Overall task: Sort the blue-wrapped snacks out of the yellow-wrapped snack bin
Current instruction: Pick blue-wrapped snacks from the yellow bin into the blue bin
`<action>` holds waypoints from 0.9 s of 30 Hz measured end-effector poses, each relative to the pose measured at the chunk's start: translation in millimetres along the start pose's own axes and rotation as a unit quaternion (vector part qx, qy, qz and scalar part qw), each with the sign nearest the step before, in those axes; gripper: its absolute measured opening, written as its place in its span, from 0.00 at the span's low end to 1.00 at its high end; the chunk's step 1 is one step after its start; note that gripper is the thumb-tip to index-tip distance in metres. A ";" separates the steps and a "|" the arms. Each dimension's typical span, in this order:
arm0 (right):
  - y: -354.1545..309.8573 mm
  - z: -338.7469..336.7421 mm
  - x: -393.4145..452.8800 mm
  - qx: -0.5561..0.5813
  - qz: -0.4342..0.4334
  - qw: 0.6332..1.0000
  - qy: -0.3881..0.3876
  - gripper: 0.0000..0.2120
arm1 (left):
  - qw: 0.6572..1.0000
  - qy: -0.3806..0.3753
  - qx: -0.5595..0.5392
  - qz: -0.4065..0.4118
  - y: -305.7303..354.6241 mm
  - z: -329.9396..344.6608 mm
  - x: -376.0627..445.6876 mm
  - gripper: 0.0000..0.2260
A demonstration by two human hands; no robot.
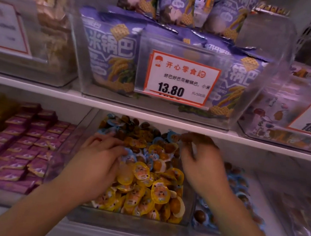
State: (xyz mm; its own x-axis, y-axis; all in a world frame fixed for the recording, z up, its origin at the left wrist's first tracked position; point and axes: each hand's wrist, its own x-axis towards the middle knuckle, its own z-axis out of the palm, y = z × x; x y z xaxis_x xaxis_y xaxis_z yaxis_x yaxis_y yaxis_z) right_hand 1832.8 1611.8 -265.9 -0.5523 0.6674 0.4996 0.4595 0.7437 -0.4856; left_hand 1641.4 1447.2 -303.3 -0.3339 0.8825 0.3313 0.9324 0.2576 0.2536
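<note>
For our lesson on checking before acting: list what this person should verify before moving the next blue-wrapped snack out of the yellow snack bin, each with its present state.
1. Blue-wrapped snacks left among yellow ones: ok, several visible.
2. Left hand on a blue one: ok, fingers touch it.
3. Right hand holding something: cannot tell, blurred.
4. Neighbouring blue-snack bin reachable at right: ok.
5. Clear bin sits steady on its shelf: ok.

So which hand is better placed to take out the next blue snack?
Probably the left hand: its fingers already rest on a blue snack in the yellow snack bin. The right hand is blurred, so I cannot tell what it holds.
</note>
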 end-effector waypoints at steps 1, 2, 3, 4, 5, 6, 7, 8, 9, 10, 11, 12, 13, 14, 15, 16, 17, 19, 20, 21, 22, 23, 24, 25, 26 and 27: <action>-17.2 7.1 -5.2 -0.016 -0.065 0.997 -0.046 0.12 | 1.000 -0.013 0.009 -0.006 1.0 1.2 -0.7 0.20; -32.6 16.0 -9.9 -0.014 -0.113 0.988 -0.109 0.14 | 0.999 -0.024 0.019 -0.010 1.6 2.0 -1.3 0.23; -44.4 26.8 -14.4 -0.008 -0.141 0.974 -0.179 0.16 | 0.999 -0.033 0.030 -0.009 1.2 2.2 -1.4 0.27; -52.5 37.8 -18.7 -0.011 -0.153 0.959 -0.239 0.17 | 0.998 -0.042 0.042 -0.004 0.4 2.4 -1.6 0.29; -56.5 46.7 -20.8 -0.027 -0.155 0.947 -0.281 0.17 | 0.998 -0.046 0.045 -0.003 -0.2 2.6 -1.6 0.29; -56.6 52.3 -20.2 -0.049 -0.149 0.940 -0.303 0.16 | 0.998 -0.045 0.041 -0.006 -0.8 2.8 -1.5 0.27; -55.3 53.5 -17.2 -0.067 -0.136 0.939 -0.308 0.14 | 0.999 -0.042 0.033 -0.010 -1.0 2.8 -1.2 0.23; -52.8 51.7 -12.4 -0.082 -0.119 0.942 -0.302 0.12 | 0.999 -0.037 0.025 -0.013 -1.1 2.6 -0.5 0.18; -48.8 48.3 -6.7 -0.099 -0.100 0.945 -0.295 0.11 | 0.999 -0.033 0.014 -0.015 -1.0 2.1 0.4 0.14; -43.8 44.6 -0.7 -0.115 -0.083 0.947 -0.290 0.10 | 0.999 -0.028 -0.003 -0.018 -0.9 1.1 1.2 0.11; -39.2 41.8 4.3 -0.129 -0.068 0.946 -0.289 0.10 | 0.999 -0.021 -0.025 -0.023 -0.7 -0.1 1.7 0.10; -35.7 40.3 8.4 -0.141 -0.059 0.945 -0.288 0.09 | 0.998 -0.010 -0.049 -0.026 -0.7 -1.1 2.3 0.09; -34.0 40.8 10.4 -0.151 -0.053 0.945 -0.284 0.07 | 0.997 0.003 -0.069 -0.029 -0.6 -1.9 2.9 0.09; -33.9 43.3 10.8 -0.159 -0.052 0.946 -0.276 0.07 | 0.995 0.017 -0.088 -0.036 -0.4 -2.4 3.4 0.10; -34.2 48.1 9.9 -0.164 -0.056 0.949 -0.265 0.09 | 0.992 0.032 -0.110 -0.045 0.2 -2.7 4.3 0.12; -35.0 54.1 8.1 -0.166 -0.065 0.951 -0.255 0.14 | 0.988 0.051 -0.132 -0.055 1.3 -2.8 5.1 0.13; -36.5 60.5 6.3 -0.162 -0.076 0.952 -0.249 0.19 | 0.984 0.072 -0.153 -0.063 2.7 -2.8 6.0 0.14; -37.5 72.2 4.7 -0.147 -0.087 0.950 -0.263 0.26 | 0.974 0.109 -0.185 -0.075 4.4 -2.3 7.7 0.15; -36.7 76.1 5.9 -0.146 -0.080 0.946 -0.278 0.29 | 0.969 0.123 -0.200 -0.078 4.6 -2.1 8.3 0.16; -35.4 78.7 7.9 -0.152 -0.075 0.942 -0.291 0.31 | 0.964 0.135 -0.218 -0.077 4.6 -2.4 8.9 0.16; -34.0 80.6 9.8 -0.162 -0.076 0.939 -0.293 0.31 | 0.957 0.147 -0.240 -0.076 4.4 -3.2 9.4 0.16; -32.9 82.3 11.0 -0.166 -0.080 0.941 -0.284 0.30 | 0.949 0.156 -0.265 -0.077 3.8 -4.6 9.6 0.16; -32.9 83.5 11.5 -0.164 -0.083 0.945 -0.270 0.28 | 0.941 0.160 -0.287 -0.080 2.8 -6.2 9.9 0.17; -33.7 84.4 11.2 -0.157 -0.085 0.950 -0.255 0.25 | 0.938 0.158 -0.298 -0.080 1.4 -7.1 9.9 0.17; -34.4 85.3 10.6 -0.146 -0.086 0.954 -0.245 0.21 | 0.941 0.148 -0.295 -0.075 0.2 -7.1 9.2 0.18; -34.6 86.2 10.0 -0.134 -0.087 0.957 -0.240 0.17 | 0.949 0.130 -0.280 -0.069 -0.6 -6.3 8.1 0.18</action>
State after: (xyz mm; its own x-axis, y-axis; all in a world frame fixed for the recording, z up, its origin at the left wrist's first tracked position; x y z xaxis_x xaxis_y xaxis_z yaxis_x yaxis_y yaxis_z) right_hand 1751.4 1589.4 -306.0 -0.8633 0.4856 0.1372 0.4579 0.8682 -0.1912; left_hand 1637.3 1451.6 -295.1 -0.5386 0.7095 0.4545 0.6816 0.0498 0.7300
